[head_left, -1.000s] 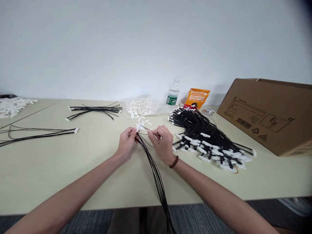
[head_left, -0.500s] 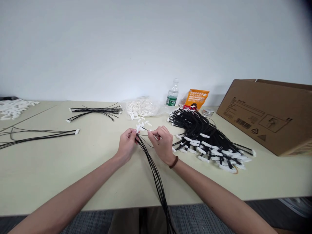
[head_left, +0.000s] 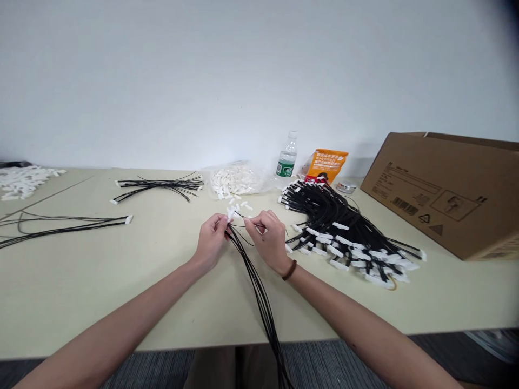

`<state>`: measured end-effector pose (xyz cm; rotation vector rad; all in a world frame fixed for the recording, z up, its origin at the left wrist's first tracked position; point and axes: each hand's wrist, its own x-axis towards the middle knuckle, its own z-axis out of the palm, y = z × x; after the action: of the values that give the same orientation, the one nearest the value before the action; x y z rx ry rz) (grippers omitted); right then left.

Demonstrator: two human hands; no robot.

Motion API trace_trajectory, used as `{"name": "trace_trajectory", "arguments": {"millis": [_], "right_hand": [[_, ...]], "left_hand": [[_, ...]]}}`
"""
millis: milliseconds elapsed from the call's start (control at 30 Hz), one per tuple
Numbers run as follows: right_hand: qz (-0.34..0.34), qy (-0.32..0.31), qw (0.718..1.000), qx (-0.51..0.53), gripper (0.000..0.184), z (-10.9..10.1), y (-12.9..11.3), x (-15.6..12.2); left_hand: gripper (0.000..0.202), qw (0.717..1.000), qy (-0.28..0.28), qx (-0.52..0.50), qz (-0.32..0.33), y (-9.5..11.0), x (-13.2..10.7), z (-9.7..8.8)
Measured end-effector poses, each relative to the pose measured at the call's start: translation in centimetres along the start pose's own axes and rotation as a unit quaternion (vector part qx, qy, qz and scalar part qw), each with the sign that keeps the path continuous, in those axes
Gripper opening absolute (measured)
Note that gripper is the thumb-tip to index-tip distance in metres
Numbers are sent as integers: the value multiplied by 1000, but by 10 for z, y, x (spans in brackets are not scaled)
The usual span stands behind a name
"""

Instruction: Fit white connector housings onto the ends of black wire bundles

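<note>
My left hand (head_left: 211, 240) is closed around the top of a bundle of thin black wires (head_left: 259, 294) and pinches a small white connector (head_left: 230, 214) at its fingertips. My right hand (head_left: 267, 237), with a brown bracelet at the wrist, pinches the end of a single black wire just right of that connector. The bundle runs from my hands toward me and drops over the table's near edge. A few loose white connectors (head_left: 240, 204) lie just beyond my fingers.
A clear bag of white connectors (head_left: 235, 178), a water bottle (head_left: 287, 156) and an orange packet (head_left: 326, 165) stand at the back. A large heap of finished black wires (head_left: 344, 232) lies right, a cardboard box (head_left: 450, 189) beyond. More wire bundles (head_left: 158, 185) lie left.
Both hands stay in nearly the same place; the fingers shift slightly around the connector and wire end. The view has tipped a little.
</note>
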<state>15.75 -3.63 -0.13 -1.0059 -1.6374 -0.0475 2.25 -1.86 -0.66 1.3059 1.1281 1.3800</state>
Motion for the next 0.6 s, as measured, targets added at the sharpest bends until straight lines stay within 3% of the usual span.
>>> {"name": "trace_trajectory", "arguments": {"millis": [300,500,600], "right_hand": [[0,-36,999,-4,10,2,9,2],[-22,-62,994,83,11,1,12,3],[4,-102,985,142,13,1,10,4]], "left_hand": [[23,999,-16,36,-9,-3,1,-2],[23,997,-46,52,-13,-1,-1,0],[23,997,-54,43,-17,-1,-1,0]]}}
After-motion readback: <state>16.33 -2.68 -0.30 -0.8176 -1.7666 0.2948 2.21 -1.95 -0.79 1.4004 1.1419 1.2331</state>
